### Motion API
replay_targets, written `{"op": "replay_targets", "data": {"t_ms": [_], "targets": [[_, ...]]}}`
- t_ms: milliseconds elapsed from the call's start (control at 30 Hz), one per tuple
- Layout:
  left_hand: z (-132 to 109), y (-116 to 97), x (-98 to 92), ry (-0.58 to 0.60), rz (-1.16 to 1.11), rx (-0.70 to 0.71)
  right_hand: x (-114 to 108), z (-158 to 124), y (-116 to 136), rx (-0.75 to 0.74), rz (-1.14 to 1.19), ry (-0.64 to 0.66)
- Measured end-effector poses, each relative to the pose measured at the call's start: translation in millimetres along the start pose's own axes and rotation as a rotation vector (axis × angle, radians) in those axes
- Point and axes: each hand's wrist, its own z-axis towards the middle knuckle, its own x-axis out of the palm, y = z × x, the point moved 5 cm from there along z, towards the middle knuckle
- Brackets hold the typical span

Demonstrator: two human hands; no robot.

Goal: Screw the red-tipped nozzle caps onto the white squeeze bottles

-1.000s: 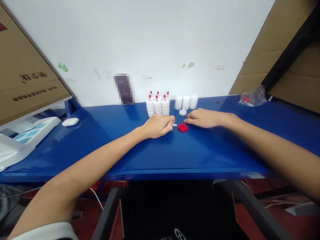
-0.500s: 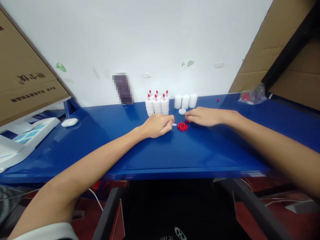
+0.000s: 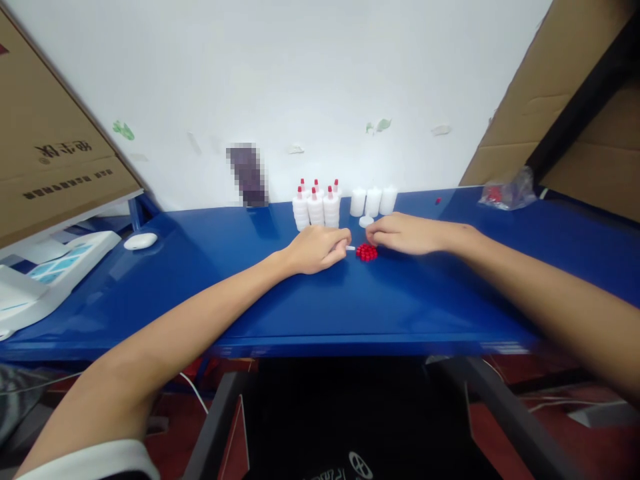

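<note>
My left hand (image 3: 323, 249) is closed around a small white nozzle piece (image 3: 351, 248), and only its narrow tip shows, pointing right. Just right of that tip lies a cluster of small red caps (image 3: 367, 252) on the blue table. My right hand (image 3: 393, 233) is at the cluster's upper right edge, fingers pinched together; whatever may be between them is hidden. Behind my hands, several white bottles with red-tipped nozzles (image 3: 316, 208) stand in rows. To their right are three white bottles without nozzles (image 3: 373, 201), with a round white lid (image 3: 366, 221) in front.
A blue table (image 3: 300, 307) runs along a white wall. At the right lies a clear plastic bag (image 3: 509, 190) with red pieces, and one loose red cap (image 3: 438, 201). A white oval object (image 3: 141, 241) and a white device (image 3: 60, 273) are at the left. Cardboard (image 3: 55, 133) flanks the table.
My right hand has shifted slightly left, closer to the red caps. A red cap visible under its fingertips before no longer shows apart from the cluster. My left hand keeps its grip.
</note>
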Motion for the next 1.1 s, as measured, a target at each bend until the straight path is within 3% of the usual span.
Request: {"op": "replay_targets", "data": {"t_ms": [133, 267, 467, 733, 1100], "targets": [[-1.1, 5.5, 0.4, -0.022, -0.072, -0.024, -6.7, -0.6, 7.6, -0.048, -0.055, -0.217], [-2.2, 13.0, 0.5, -0.067, -0.180, -0.096, -6.0, -5.7, 30.6, -0.226, -0.021, -0.409], [-1.5, 12.1, 1.6, -0.073, -0.218, -0.085, 3.6, -8.5, 49.3, -0.336, -0.069, -0.396], [-2.1, 14.6, 2.2, -0.089, -0.285, -0.159, -2.4, -6.5, 36.9, -0.285, 0.041, -0.512], [0.3, 11.7, 0.1, -0.081, -0.263, -0.129, -20.6, -2.3, -24.1, 0.057, -0.048, -0.816]]}}
